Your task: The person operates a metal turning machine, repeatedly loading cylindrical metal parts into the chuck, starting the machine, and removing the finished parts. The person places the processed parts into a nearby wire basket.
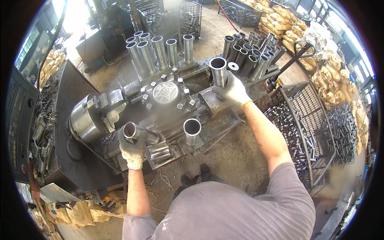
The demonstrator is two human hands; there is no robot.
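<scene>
My left hand, in a dirty white knit glove, is closed around a short metal tube whose open end faces up. Beside it, to the right, lies a shiny curved metal piece. At the lathe's far right, my right hand, also gloved, grips an upright metal tube from its right side. Between my hands, another metal tube stands on the machine's near ledge. The lathe chuck is left of centre, apart from both hands. A round tool post sits in the middle.
Upright tubes stand along the lathe's back, and a dense group of darker tubes stands behind my right hand. A wire crate with small metal pieces is at the right. Tan sacks are piled beyond it. A control panel flanks the left.
</scene>
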